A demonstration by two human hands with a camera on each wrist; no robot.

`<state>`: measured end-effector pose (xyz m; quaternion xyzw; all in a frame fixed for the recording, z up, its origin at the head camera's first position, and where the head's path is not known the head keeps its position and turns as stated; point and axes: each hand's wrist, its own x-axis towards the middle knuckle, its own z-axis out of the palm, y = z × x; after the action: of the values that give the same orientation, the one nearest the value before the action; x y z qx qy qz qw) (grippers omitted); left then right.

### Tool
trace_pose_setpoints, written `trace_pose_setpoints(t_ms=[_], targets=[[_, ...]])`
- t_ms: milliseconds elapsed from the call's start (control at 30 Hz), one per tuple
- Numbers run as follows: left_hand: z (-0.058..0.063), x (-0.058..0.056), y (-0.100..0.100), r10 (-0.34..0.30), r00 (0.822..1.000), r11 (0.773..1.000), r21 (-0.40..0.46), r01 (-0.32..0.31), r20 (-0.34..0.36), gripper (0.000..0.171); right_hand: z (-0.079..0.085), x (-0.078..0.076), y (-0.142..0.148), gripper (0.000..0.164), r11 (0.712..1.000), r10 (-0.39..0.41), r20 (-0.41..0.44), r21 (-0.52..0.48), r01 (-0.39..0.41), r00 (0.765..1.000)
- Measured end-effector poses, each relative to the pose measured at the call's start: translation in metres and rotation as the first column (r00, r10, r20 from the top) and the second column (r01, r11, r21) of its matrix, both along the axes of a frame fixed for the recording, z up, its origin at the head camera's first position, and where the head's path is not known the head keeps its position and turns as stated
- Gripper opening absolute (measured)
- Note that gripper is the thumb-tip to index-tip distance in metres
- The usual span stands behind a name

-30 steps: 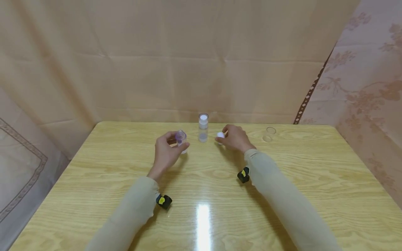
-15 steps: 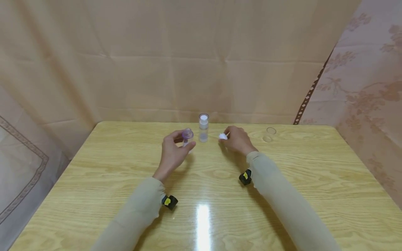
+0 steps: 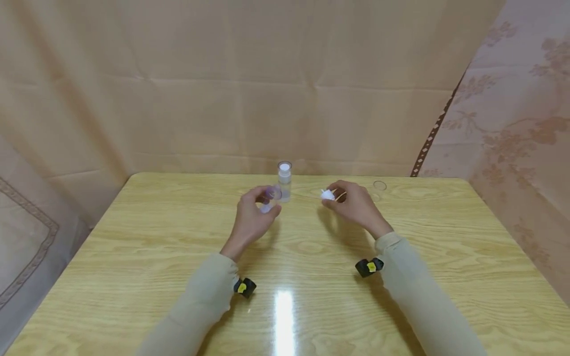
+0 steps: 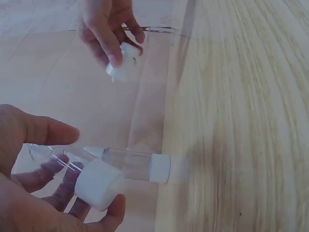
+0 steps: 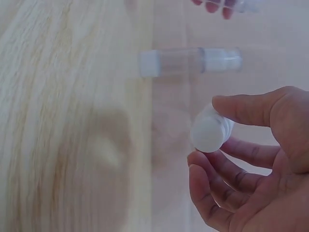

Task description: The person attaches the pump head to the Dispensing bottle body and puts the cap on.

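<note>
My left hand [image 3: 254, 213] holds a small clear bottle [image 3: 273, 193] with a purple-tinted rim. It is tilted, and its white base [image 4: 99, 183] faces the left wrist camera. The fingers curl around its side. Across from it, my right hand [image 3: 355, 203] pinches a white pump top [image 3: 327, 195] between thumb and fingers. In the right wrist view, the round white end [image 5: 207, 134] of that part faces the camera. Just behind the left hand, a second clear bottle [image 3: 284, 181] with a white top stands upright, partly overlapped by the held bottle in the head view.
Right of the right hand, a clear open-topped cap [image 3: 380, 186] stands near the back of the wooden table [image 3: 307, 267]. A beige curtain [image 3: 267, 89] hangs just behind the table's far edge.
My left hand has moved right with its bottle, close in front of the standing one. My right hand has moved right and lifted the white pump top, which is now tilted.
</note>
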<state>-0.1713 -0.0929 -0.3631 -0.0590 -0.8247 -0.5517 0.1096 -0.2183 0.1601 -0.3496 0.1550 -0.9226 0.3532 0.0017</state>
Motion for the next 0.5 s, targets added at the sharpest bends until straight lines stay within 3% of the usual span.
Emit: trace_pose_setpoints(t_ms=[233,500], targets=[[-0.001,0.005,0.0,-0.032,0.998,0.998,-0.059,0.028,-0.063,0.046,0.008,0.015,0.011,0.036,0.999,0.033,-0.003,-0.04,-0.033,0.999],[-0.001,0.006,0.003,-0.054,0.996,0.998,-0.038,0.052,-0.071,0.045,0.011,0.021,0.018,0.036,0.994,0.043,-0.008,-0.097,-0.043,0.999]])
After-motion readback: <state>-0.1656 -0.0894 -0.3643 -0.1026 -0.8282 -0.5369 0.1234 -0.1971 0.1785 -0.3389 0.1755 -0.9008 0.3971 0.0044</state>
